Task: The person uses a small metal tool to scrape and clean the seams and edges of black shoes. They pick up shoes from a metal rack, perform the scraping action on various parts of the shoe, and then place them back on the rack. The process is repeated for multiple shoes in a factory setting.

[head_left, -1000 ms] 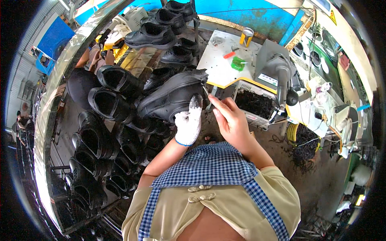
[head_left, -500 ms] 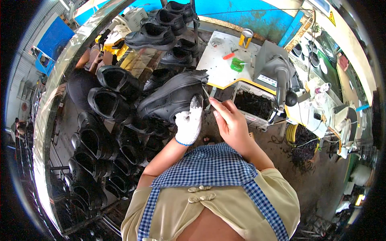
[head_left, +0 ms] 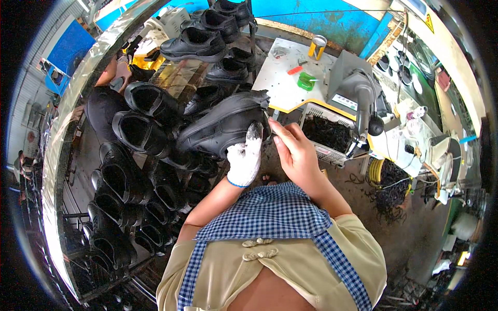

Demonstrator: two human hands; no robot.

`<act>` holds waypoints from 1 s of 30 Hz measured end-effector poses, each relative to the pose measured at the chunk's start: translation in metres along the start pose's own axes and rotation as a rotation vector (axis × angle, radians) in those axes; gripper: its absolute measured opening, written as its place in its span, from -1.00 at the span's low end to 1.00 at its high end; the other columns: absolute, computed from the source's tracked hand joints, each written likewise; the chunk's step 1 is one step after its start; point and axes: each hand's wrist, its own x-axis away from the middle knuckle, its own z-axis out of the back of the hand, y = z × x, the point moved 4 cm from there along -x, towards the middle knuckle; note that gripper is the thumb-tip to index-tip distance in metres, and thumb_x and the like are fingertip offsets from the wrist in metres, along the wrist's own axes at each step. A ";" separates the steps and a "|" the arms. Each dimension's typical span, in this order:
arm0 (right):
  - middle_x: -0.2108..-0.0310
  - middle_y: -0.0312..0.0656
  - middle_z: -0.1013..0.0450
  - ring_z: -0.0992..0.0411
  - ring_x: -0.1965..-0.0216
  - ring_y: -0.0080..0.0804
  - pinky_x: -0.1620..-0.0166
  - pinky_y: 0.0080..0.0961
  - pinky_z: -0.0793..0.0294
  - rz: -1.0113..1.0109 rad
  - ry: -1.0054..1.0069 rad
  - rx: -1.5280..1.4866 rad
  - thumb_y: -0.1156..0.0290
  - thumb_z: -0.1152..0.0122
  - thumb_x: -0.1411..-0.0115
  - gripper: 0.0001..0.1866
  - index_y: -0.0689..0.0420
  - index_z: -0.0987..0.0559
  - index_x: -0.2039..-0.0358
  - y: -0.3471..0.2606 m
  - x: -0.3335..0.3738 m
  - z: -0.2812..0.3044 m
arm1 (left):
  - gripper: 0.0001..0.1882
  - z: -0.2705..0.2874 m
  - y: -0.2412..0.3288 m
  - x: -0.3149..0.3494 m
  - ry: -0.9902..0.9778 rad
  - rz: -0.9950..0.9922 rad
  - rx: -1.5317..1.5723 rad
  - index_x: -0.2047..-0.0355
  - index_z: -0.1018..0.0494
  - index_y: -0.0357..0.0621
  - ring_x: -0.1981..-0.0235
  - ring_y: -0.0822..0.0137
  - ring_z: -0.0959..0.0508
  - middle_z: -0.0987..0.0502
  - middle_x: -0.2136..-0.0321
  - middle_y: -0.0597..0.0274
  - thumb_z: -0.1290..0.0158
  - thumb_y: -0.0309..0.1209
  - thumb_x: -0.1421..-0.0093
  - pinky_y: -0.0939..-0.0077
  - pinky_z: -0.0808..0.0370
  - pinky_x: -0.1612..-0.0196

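Note:
A black shoe (head_left: 218,124) is held up on its side, its toe to the left and its top end to the right. My left hand (head_left: 244,160), in a white glove with a black-stained thumb, is closed on its lower side. Close to the shoe's right end, my bare right hand (head_left: 298,150) pinches a thin, pale, pointed tool (head_left: 267,116). Its tip meets the shoe's edge; the exact kind of tool is too small to make out.
Racks of black shoes (head_left: 140,132) fill the left side. At the upper right, a white table (head_left: 275,78) bears a green tape holder (head_left: 306,81), a yellow can (head_left: 317,47) and a grey machine (head_left: 348,83). A crate (head_left: 332,147) of black scraps stands beneath. Another person (head_left: 106,75) is beyond the rack.
My right hand has shifted slightly down and left, and less of the thin tool shows. The shoe and my left hand stay nearly where they were.

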 end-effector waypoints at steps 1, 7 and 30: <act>0.39 -0.08 -0.35 -0.43 0.49 -0.12 0.44 -0.31 -0.44 0.003 0.004 0.002 0.57 -0.11 -0.21 -0.54 0.05 -0.44 -0.15 0.001 0.000 -0.001 | -0.72 0.001 -0.001 0.002 -0.007 0.030 0.024 0.03 -0.48 -0.42 0.10 0.42 -0.53 -0.55 0.06 0.15 -0.03 -0.59 -0.24 0.55 -0.45 0.04; 0.42 -0.07 -0.38 -0.40 0.50 -0.22 0.44 -0.43 -0.39 -0.001 -0.010 0.009 0.59 -0.11 -0.22 -0.61 0.16 -0.49 -0.08 0.000 0.003 -0.001 | -0.68 0.017 -0.027 0.001 -0.013 -0.116 -0.122 -0.02 -0.45 -0.38 0.04 0.32 -0.53 -0.51 0.00 0.06 0.00 -0.60 -0.25 0.48 -0.47 0.00; 0.40 -0.07 -0.34 -0.43 0.52 -0.09 0.48 -0.27 -0.43 0.018 -0.018 0.003 0.55 -0.10 -0.21 -0.51 0.00 -0.42 -0.17 0.006 -0.003 -0.009 | -0.75 0.007 -0.003 -0.005 0.038 0.025 -0.269 0.05 -0.49 -0.35 0.22 0.45 -0.55 -0.58 0.15 0.19 0.00 -0.54 -0.28 0.56 -0.48 0.17</act>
